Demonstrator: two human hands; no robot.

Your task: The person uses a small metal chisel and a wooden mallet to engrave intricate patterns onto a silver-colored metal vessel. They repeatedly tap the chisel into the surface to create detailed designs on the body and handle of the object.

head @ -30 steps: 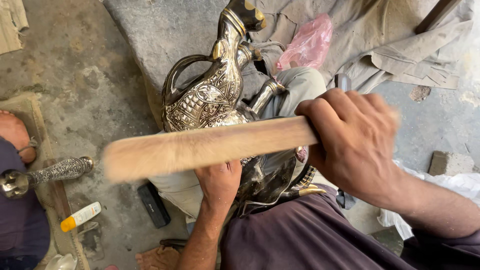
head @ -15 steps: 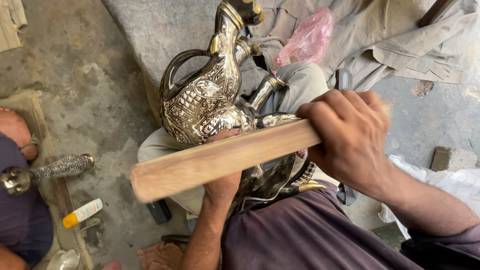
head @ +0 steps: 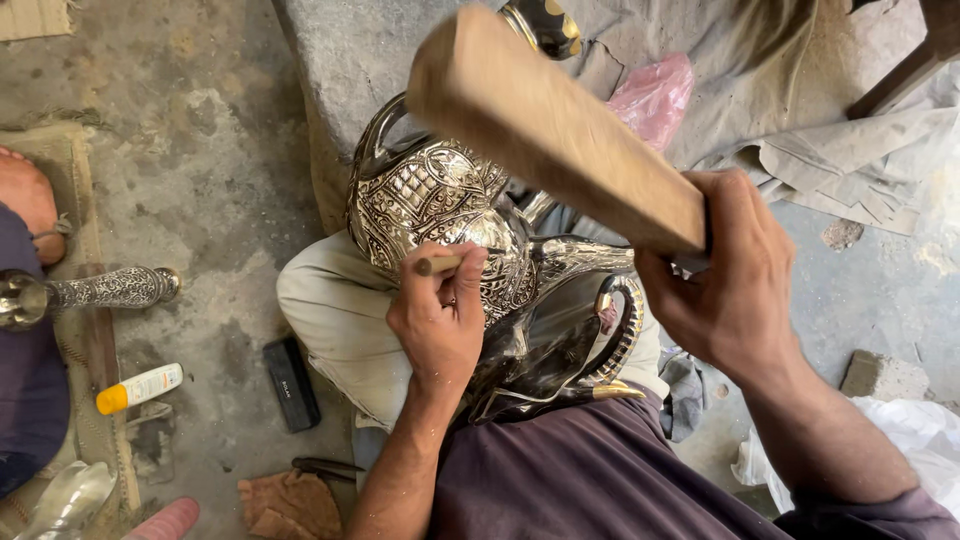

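Note:
An ornate silver metal jug [head: 430, 205] with engraved patterns and a curved handle rests on my lap, leaning against a grey stone block [head: 360, 60]. My left hand [head: 440, 315] grips a thin chisel [head: 438, 264], its tip set against the jug's belly. My right hand [head: 735, 285] is closed on a thick wooden bat [head: 550, 125], which is raised above the jug and points up to the left. A second dark metal vessel [head: 560, 350] lies under the jug on my lap.
At the left sits another person [head: 25, 330] holding an engraved silver piece [head: 100, 290]. On the concrete floor lie a white and yellow tube [head: 140, 388], a black block [head: 290, 382], a brown rag [head: 290, 505]. A pink bag [head: 655, 95] and grey cloth lie on the stone block.
My right hand has swung the wooden bat up from a low level position across my lap to a raised one over the jug. My left hand now shows holding the chisel.

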